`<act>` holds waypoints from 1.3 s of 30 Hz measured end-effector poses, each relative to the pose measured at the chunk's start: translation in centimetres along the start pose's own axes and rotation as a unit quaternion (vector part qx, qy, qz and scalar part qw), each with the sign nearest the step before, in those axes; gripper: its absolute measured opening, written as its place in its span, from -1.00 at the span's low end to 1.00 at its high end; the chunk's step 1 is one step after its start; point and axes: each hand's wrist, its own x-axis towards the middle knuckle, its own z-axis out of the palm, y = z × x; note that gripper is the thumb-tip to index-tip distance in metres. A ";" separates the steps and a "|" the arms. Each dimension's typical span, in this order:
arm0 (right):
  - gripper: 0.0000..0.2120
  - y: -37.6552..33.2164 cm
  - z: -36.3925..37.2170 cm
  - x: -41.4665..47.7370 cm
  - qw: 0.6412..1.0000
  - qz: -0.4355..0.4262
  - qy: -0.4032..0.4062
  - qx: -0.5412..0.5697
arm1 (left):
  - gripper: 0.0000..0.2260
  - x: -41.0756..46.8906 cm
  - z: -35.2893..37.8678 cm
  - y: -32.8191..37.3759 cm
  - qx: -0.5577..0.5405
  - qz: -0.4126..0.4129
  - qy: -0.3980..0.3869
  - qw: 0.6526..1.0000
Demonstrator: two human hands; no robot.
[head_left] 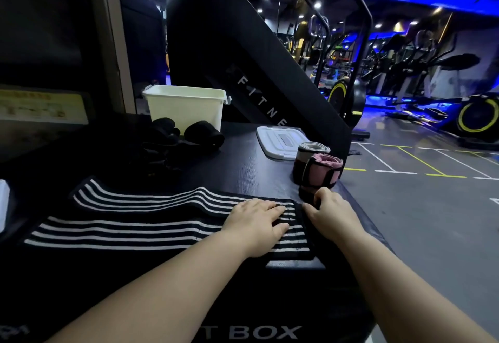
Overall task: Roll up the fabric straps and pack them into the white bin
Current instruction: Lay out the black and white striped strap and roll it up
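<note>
Two black fabric straps with white stripes [129, 216] lie flat side by side on the black box top [243, 170]. My left hand [256, 221] presses flat on their right end, fingers straight. My right hand [332, 213] sits at the straps' right edge, its fingers curled round the dark end flap there. The white bin [186, 108] stands open at the back of the box. A rolled pink and black strap [322, 171] and a rolled grey one [310, 153] stand upright just beyond my right hand.
A white bin lid [278, 141] lies flat behind the rolls. A pile of black straps and rolls [175, 137] sits in front of the bin. The box's right edge drops to the gym floor [418, 207]. A large black machine [243, 59] rises behind.
</note>
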 end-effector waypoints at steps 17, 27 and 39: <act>-0.83 2.5 -2.3 0.2 0.993 0.027 0.015 0.113 | -0.53 -0.2 -0.1 -0.1 -0.021 -0.005 0.002 1.000; -0.83 -3.6 -2.1 -2.3 0.952 -0.241 0.094 -0.164 | -0.52 0.0 -0.5 -0.2 -0.019 -0.011 -0.001 1.000; -0.91 -4.4 -2.3 -3.2 0.946 -0.175 0.128 -0.239 | -0.56 -0.6 -0.9 -0.4 -0.062 0.003 -0.012 0.998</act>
